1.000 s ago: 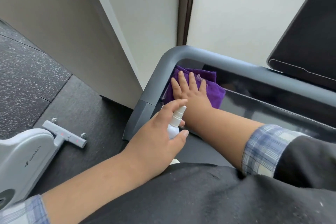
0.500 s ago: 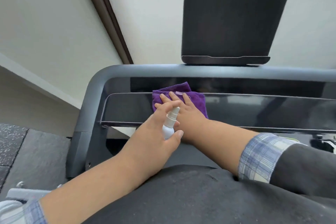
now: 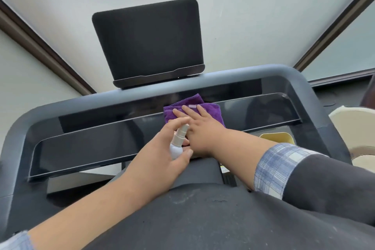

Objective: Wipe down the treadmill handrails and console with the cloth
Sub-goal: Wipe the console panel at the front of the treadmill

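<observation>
Right hand [image 3: 199, 128], fingers [image 3: 187, 110] flat, presses purple cloth [image 3: 194, 110] on glossy console [image 3: 101, 144] just below the tablet holder [image 3: 148, 40]; left hand [image 3: 162, 158] grips spray bottle [image 3: 178, 142] just beside it, risking stray spray wetting console.

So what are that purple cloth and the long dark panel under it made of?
The purple cloth looks like soft microfibre or terry: fuzzy matte pile, stitched edge. The long dark panel seems glossy plastic or glass, since it mirrors light and shapes; which one is unclear.
</observation>
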